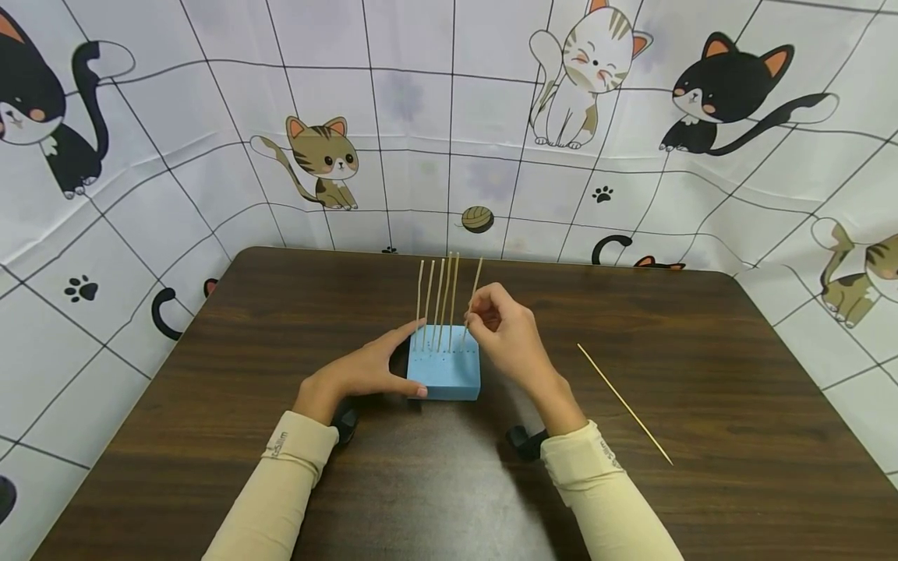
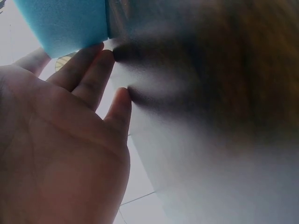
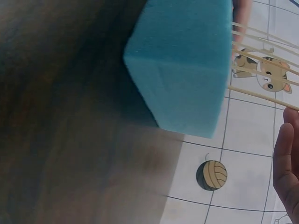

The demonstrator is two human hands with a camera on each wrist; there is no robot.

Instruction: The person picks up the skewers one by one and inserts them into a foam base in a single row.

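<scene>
A light blue foam block [image 1: 443, 378] with small holes in its top sits on the table. My left hand [image 1: 365, 366] holds it from the left side, thumb at the front corner and forefinger at the back; the other fingers show below the block in the left wrist view. Several thin wooden skewers [image 1: 440, 300] stand in a row in the block. At the row's right end, my right hand [image 1: 510, 331] pinches another skewer [image 1: 478, 274], which leans slightly right. Its lower end meets the block's top; how deep it sits I cannot tell.
One loose skewer [image 1: 624, 403] lies slantwise on the dark wooden table [image 1: 701, 351], right of my right hand. Behind the table hangs a white gridded cloth [image 1: 435, 101] printed with cats. Black bands with cameras sit at both wrists.
</scene>
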